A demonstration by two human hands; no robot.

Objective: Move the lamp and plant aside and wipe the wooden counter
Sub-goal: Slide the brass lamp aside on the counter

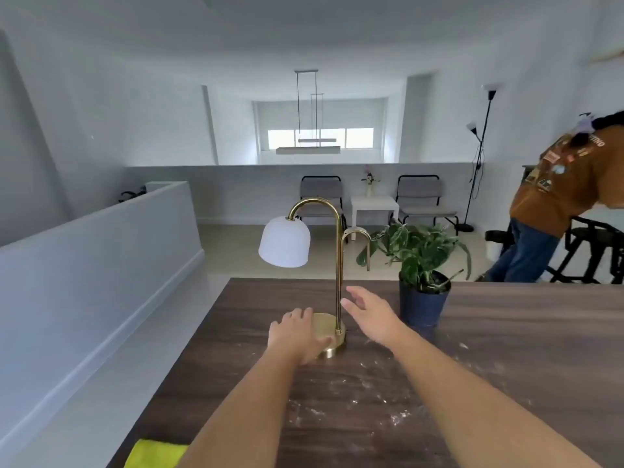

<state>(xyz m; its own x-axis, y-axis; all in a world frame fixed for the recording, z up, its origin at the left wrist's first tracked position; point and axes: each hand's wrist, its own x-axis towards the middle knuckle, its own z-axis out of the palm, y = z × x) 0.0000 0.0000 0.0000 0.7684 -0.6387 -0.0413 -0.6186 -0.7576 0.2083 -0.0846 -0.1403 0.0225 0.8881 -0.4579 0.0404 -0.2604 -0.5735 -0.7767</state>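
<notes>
Wooden counter (506, 349), plant (417, 251) in blue pot (422, 307)

Across the room we see two grey folding chairs (321, 194) against the low white wall, with a small white side table (374, 207) between them carrying a vase of flowers (370, 182) (too small to tell more). A black floor lamp (479, 157) stands to their right. A pendant light (308, 148) hangs before the window (320, 138). At the right edge, a person in a brown patched jacket (560, 177) bends over beside a black stool (587, 251).
</notes>
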